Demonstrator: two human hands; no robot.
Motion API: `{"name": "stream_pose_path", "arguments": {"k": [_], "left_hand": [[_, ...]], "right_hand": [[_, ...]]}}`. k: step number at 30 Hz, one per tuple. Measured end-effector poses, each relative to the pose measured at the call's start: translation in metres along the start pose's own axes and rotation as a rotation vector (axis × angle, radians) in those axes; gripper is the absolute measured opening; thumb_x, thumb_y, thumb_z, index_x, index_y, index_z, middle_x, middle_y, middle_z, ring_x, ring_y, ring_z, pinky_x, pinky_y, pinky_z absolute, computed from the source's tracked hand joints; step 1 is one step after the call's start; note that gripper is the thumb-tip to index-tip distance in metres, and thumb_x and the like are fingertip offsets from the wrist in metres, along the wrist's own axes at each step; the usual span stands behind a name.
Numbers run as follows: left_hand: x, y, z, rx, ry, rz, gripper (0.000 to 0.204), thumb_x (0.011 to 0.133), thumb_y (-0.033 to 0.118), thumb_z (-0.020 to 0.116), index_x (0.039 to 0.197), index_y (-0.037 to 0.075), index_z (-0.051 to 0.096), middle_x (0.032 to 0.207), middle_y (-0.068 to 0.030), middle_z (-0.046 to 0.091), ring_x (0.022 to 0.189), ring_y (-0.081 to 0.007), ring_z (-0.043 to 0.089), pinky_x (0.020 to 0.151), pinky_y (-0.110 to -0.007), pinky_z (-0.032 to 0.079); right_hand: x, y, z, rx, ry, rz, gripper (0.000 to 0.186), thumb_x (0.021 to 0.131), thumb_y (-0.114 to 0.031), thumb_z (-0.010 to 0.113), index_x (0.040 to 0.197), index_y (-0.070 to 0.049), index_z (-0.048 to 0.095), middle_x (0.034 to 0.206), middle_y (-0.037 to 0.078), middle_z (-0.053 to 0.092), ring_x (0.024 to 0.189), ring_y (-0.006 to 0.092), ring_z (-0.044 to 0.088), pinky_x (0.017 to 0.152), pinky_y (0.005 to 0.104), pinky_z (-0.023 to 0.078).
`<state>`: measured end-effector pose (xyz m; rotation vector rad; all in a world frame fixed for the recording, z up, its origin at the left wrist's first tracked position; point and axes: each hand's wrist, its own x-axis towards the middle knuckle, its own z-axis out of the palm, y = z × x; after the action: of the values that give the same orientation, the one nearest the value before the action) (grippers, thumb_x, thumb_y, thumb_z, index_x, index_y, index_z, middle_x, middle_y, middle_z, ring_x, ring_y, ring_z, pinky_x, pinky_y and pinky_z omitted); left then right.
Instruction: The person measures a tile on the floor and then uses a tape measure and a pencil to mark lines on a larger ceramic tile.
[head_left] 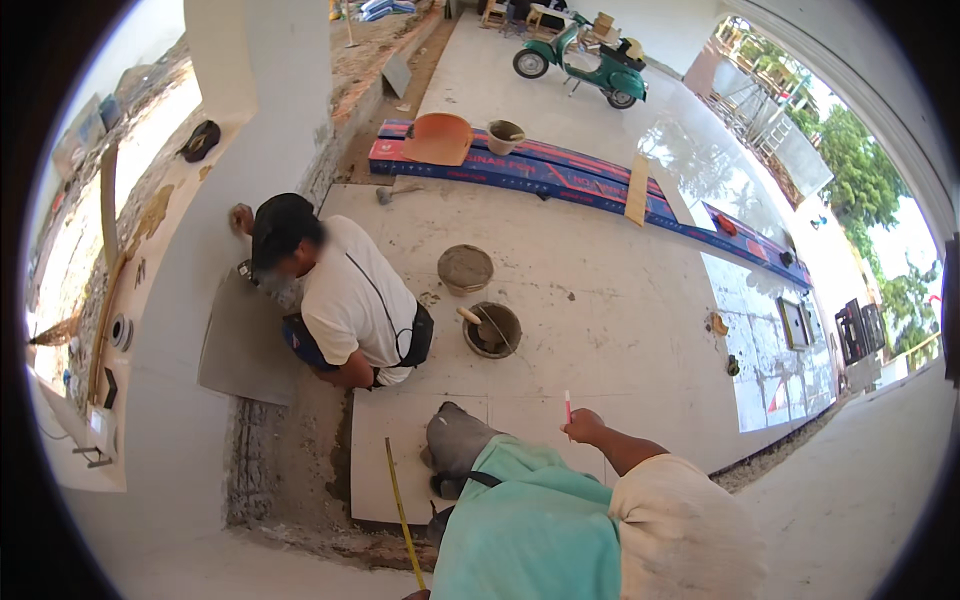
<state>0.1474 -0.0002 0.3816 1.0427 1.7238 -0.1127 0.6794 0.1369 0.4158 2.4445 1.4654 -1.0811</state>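
My right hand [585, 427] is closed round a slim red-and-white pen [568, 405], which points up above the pale floor tiles. Only a sliver of my left hand [417, 595] shows at the lower edge, at the bottom end of a yellow tape measure [398, 500]. The blade runs out from there across the tile [367, 455] beside the bare strip. My grey-clad knee [460, 440] and green garment [540, 520] lie between the two hands. To the left, a co-worker in a white shirt [355, 290] crouches by a large grey tile [245, 345] leaning at the wall.
Two buckets, one of grey mix [466, 268] and one with a wooden-handled tool [492, 345], stand mid-floor. Long blue-and-red boxes [560, 180] cross behind them, with an orange chair-like piece [438, 138] on top. A green scooter [590, 65] is parked far back. A rough trench [300, 470] borders the tiles.
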Motion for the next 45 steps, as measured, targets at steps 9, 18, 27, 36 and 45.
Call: {"name": "stream_pose_path", "arguments": {"k": [9,18,27,36,45], "left_hand": [[0.061,0.136,-0.004,0.415,-0.108,0.276,0.023,0.087,0.028,0.06,0.096,0.009,0.071,0.084,-0.0184,0.066,0.082,-0.021,0.065,0.067,-0.041,0.051],[0.078,0.24,0.053,0.781,-0.095,0.521,0.021,0.089,0.023,0.058,0.095,0.009,0.071,0.083,-0.0177,0.065,0.083,-0.021,0.065,0.067,-0.041,0.051],[0.029,0.477,0.167,0.032,-0.187,0.228,0.036,0.068,0.007,0.068,0.1,-0.009,0.067,0.06,-0.0033,0.055,0.05,-0.0129,0.052,0.047,-0.03,0.041],[0.066,0.695,0.282,0.265,-0.27,0.468,0.04,0.066,0.011,0.067,0.1,-0.011,0.067,0.058,-0.0034,0.055,0.046,-0.0112,0.049,0.043,-0.029,0.039],[0.119,0.915,0.441,0.27,-0.439,0.565,0.036,0.066,0.017,0.067,0.093,-0.007,0.067,0.058,-0.007,0.058,0.047,-0.0135,0.052,0.046,-0.03,0.043]], "right_hand": [[-0.105,0.16,0.034,0.323,0.07,0.419,0.032,0.082,-0.035,0.065,0.069,-0.006,0.069,0.063,0.007,0.067,0.058,0.0205,0.066,0.063,0.0366,0.053],[-0.137,0.308,0.047,0.401,0.19,0.599,0.032,0.082,-0.034,0.068,0.078,-0.003,0.07,0.071,0.012,0.07,0.067,0.0257,0.069,0.07,0.0391,0.054],[-0.074,0.422,-0.031,1.065,0.545,0.735,0.024,0.081,-0.025,0.068,0.083,-0.001,0.068,0.069,0.012,0.068,0.062,0.0199,0.067,0.058,0.0347,0.053],[-0.02,0.462,-0.227,1.521,1.049,0.423,0.013,0.091,-0.011,0.063,0.094,0.002,0.062,0.07,0.005,0.061,0.059,0.0113,0.057,0.052,0.0257,0.05],[0.037,0.609,-0.212,1.615,0.962,0.913,0.015,0.092,-0.01,0.057,0.102,0.001,0.057,0.074,0.014,0.065,0.054,0.0197,0.063,0.043,0.0286,0.05]]}}
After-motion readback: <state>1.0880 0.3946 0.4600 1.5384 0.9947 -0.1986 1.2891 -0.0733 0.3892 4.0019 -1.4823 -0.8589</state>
